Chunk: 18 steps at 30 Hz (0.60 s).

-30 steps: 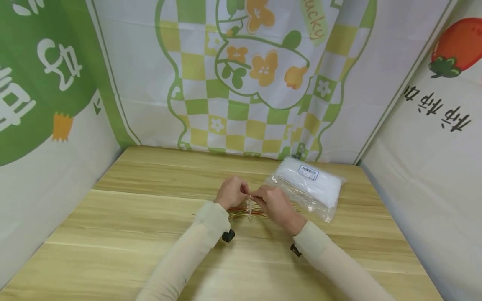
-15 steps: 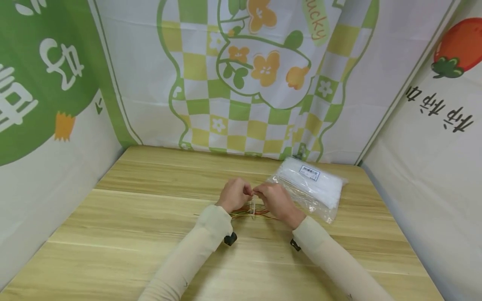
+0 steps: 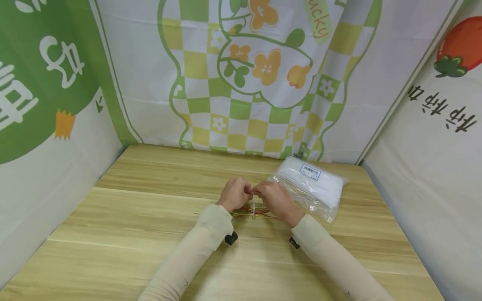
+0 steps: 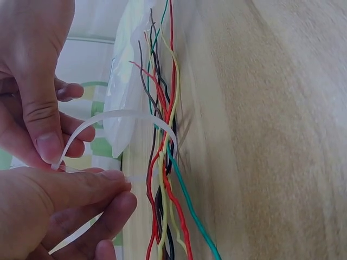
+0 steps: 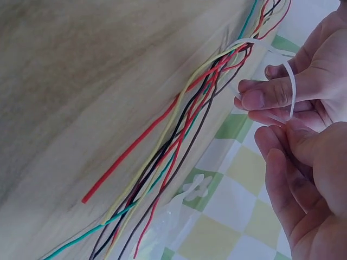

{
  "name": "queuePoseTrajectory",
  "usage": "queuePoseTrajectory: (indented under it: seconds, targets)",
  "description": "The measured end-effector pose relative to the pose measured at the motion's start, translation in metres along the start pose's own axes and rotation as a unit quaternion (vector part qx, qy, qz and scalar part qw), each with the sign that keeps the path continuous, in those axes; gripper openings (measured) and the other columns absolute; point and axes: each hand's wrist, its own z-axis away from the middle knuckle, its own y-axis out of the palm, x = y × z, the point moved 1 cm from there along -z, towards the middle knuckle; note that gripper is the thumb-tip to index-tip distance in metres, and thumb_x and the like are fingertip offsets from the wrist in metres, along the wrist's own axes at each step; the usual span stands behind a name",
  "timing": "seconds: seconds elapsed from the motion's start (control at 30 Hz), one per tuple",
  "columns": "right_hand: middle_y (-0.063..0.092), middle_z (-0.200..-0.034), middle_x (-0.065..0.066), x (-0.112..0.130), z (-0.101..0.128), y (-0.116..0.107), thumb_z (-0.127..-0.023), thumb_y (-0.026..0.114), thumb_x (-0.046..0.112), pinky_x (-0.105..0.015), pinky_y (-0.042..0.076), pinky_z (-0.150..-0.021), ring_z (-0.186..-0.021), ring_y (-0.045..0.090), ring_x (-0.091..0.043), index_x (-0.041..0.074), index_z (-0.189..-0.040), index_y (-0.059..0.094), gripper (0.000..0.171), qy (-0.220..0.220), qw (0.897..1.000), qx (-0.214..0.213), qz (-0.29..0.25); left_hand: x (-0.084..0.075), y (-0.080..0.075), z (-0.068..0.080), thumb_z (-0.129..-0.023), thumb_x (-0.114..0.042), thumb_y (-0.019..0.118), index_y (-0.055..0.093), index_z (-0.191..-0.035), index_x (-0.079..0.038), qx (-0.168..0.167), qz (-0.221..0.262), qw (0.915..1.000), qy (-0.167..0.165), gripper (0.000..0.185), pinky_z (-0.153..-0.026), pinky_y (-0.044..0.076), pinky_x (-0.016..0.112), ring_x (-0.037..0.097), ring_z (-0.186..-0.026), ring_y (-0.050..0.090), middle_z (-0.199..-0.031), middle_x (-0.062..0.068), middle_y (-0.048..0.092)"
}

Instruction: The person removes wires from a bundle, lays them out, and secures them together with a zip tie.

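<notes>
A white cable tie (image 4: 130,113) loops around a loose bundle of thin red, yellow, green, black and brown wires (image 5: 187,116) lying on the wooden table. My left hand (image 3: 235,195) pinches the tie between thumb and fingers, above the bundle. Facing it, my right hand (image 3: 278,202) also pinches the tie, at its end, with the thumb and fingertips. In the left wrist view the tie arches from the fingertips down to the wires, leaving a wide loop. Whether the tip is inside the tie's head is hidden by the fingers.
A clear plastic bag (image 3: 318,188) of white cable ties with a barcode label lies behind my right hand. The wooden table (image 3: 124,234) runs back to a patterned cloth wall (image 3: 211,92). Cloth walls also stand to the left and right.
Both hands have shifted slightly up and right with the cable tie, which looks more upright. Over the last half second they hardly move, and both keep their pinch.
</notes>
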Motion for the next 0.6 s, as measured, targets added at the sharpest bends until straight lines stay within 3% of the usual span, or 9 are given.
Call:
queuePoseTrajectory:
  seconds: [0.27, 0.6]
  targets:
    - [0.078, -0.091, -0.002, 0.0016, -0.0019, -0.0041, -0.098, 0.073, 0.005, -0.029, 0.059, -0.066, -0.077, 0.073, -0.016, 0.008, -0.100, 0.081, 0.009, 0.010, 1.000, 0.020, 0.005, -0.0009, -0.0004, -0.0007, -0.090, -0.004, 0.082, 0.080, -0.081, -0.009, 0.007, -0.001, 1.0000, -0.003, 0.011, -0.075, 0.059, 0.038, 0.020, -0.078, 0.070, -0.085, 0.004, 0.079]
    - [0.078, -0.090, -0.002, 0.0011, -0.0048, -0.0040, -0.099, 0.073, 0.007, -0.031, 0.060, -0.067, -0.078, 0.074, -0.018, 0.010, -0.099, 0.083, 0.010, 0.024, 0.999, 0.036, 0.011, -0.0014, 0.0001, 0.0019, -0.090, -0.003, 0.082, 0.080, -0.083, -0.009, -0.014, 0.024, 0.9995, 0.010, 0.009, -0.075, 0.060, 0.033, 0.018, -0.078, 0.074, -0.086, 0.006, 0.080]
